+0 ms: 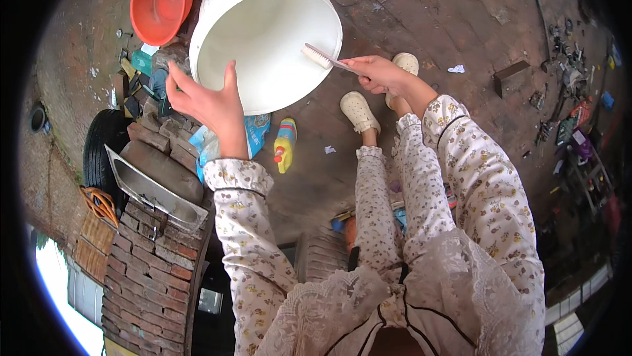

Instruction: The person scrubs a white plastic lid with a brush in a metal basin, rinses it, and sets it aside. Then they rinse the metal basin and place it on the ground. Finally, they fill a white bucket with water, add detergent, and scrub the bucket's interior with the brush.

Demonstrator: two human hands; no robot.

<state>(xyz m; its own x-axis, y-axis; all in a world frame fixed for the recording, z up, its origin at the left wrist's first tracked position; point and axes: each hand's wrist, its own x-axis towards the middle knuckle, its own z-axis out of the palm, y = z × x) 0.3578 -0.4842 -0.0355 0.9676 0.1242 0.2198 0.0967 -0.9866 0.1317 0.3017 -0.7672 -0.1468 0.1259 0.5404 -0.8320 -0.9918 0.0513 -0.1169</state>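
Observation:
A big white round basin (pixel 263 40) is tilted with its mouth toward me at the upper middle. My right hand (pixel 382 74) grips a pale long-handled scrub brush (pixel 319 57). Its white bristles are over the basin's right inner side; whether they touch the wall I cannot tell. My left hand (pixel 212 109) is open at the basin's lower left rim, fingers and thumb spread, holding nothing. Contact with the rim is unclear. Below the basin is a yellow bottle (pixel 285 145) with a red cap, beside a blue and white plastic bag (pixel 257 133) partly behind my left wrist.
A red basin (pixel 158 3) is at the upper left. Left of me are a black tire (pixel 102 152), a metal sink (pixel 155 191), an orange coiled hose (pixel 100 204) and stacked bricks (pixel 148 264). Several tools and scraps line the right, near a brick-like block (pixel 511 78).

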